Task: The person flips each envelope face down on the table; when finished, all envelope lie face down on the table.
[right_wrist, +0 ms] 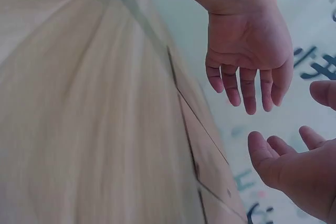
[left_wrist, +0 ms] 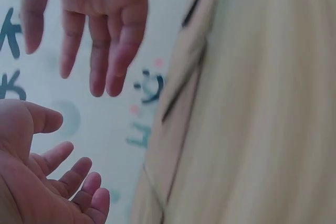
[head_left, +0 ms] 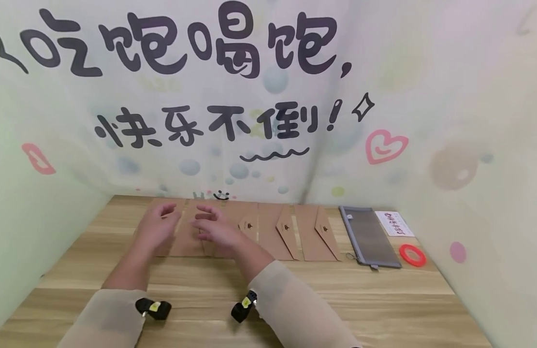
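Both bare hands hover over the left part of a row of brown paper envelopes, palms facing each other with a gap between them. My left hand is over the leftmost envelopes, its fingers relaxed and nothing held. My right hand faces it from the right, fingers loosely spread, also holding nothing. In the left wrist view the fingers of one hand hang above the other, and no object lies between them. Several envelopes lie side by side; the hands and forearms partly hide those at left and middle.
Right of the envelopes lie a grey mesh zip pouch, a white card with red writing and a red ring. A printed cloth wall stands behind the wooden table. Black straps hang at the cuffs.
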The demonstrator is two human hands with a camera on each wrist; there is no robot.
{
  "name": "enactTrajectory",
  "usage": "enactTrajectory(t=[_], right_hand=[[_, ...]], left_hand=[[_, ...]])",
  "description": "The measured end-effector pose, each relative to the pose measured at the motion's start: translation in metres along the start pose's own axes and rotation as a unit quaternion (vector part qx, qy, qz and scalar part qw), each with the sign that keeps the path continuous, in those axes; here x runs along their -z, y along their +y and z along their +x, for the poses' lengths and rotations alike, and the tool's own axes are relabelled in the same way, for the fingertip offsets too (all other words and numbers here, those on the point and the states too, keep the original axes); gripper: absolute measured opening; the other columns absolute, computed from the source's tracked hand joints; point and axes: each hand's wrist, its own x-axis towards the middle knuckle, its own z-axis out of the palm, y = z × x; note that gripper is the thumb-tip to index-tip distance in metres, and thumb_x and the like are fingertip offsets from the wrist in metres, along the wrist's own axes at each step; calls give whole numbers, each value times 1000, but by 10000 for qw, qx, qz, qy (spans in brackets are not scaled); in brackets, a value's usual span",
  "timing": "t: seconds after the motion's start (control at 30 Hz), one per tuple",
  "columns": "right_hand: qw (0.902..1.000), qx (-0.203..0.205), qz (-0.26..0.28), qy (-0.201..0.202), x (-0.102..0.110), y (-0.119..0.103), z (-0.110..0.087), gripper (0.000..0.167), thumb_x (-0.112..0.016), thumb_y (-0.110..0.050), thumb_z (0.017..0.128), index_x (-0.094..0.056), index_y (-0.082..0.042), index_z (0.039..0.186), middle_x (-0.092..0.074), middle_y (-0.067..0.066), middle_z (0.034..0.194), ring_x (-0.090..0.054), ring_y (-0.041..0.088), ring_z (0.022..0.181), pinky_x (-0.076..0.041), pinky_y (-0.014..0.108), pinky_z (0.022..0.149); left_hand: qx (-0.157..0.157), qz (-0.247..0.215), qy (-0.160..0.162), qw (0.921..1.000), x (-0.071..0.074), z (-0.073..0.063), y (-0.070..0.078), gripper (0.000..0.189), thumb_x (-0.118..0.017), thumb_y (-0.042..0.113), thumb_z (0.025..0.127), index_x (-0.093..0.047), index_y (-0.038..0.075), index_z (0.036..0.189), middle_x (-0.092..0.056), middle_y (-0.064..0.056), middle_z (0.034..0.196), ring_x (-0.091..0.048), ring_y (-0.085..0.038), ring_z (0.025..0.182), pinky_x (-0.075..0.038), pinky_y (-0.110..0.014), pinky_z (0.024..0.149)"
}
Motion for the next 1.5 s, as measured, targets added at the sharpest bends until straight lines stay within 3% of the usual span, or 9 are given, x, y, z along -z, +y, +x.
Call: enactTrajectory(t=[0.2, 0.43, 0.6, 0.77, 1.0, 1.23, 1.5], right_hand=[[9998, 82, 168, 112, 25, 1, -4, 53, -68, -18, 104, -52, -19, 155, -53, 19, 158, -57, 41, 143, -48, 58, 120], [9988, 183, 394, 205, 40, 14, -5, 51, -65, -16, 106, -51, -12, 155, -57, 24, 153, -57, 45, 144, -50, 56, 119], [9981, 186, 568, 154, 46, 25, -3, 52, -62, -12, 107, -47, -7, 157, -50, 30, 158, -55, 46, 145, -49, 54, 120], [9969, -40, 778, 64, 53, 31, 0, 56, -60, -12, 108, -41, -6, 161, -49, 29, 160, -54, 45, 146, -48, 51, 121], [9964, -196, 826, -43, 56, 29, 2, 61, -61, -18, 107, -40, -8, 163, -44, 27, 165, -54, 44, 146, -45, 54, 124], [9951, -210, 963, -75, 57, 30, 0, 61, -60, -14, 107, -38, -6, 164, -41, 27, 166, -51, 45, 149, -43, 55, 125], [9948, -154, 1007, 76, 63, 32, 3, 60, -60, -14, 107, -40, -7, 163, -51, 27, 158, -56, 42, 146, -51, 46, 119]], left_hand=[[-21, -377, 27, 9993, -24, 6, 13, 63, -50, 39, 111, -39, 5, 164, -39, -22, 170, -38, -43, 157, -36, -60, 127], [128, -394, 72, 9991, -34, 1, 7, 62, -50, 37, 111, -40, 4, 162, -41, -21, 168, -37, -42, 157, -32, -59, 130], [239, -398, -55, 9989, -34, 0, 2, 65, -48, 40, 112, -36, 5, 165, -38, -21, 170, -34, -42, 159, -28, -59, 132], [355, -5, -362, 9987, -30, 4, 1, 71, -45, 47, 111, -30, 7, 168, -31, -25, 173, -29, -48, 160, -24, -64, 132], [270, 496, -556, 9969, -23, 8, 3, 72, -42, 49, 111, -30, 6, 167, -31, -29, 172, -30, -52, 158, -26, -68, 129], [236, 565, -696, 9957, -23, 5, 6, 72, -46, 48, 111, -32, 5, 166, -33, -30, 171, -31, -51, 158, -29, -67, 128], [215, 436, -845, 9952, -20, 7, 3, 72, -47, 50, 111, -32, 6, 166, -32, -29, 171, -32, -50, 157, -33, -65, 127]])
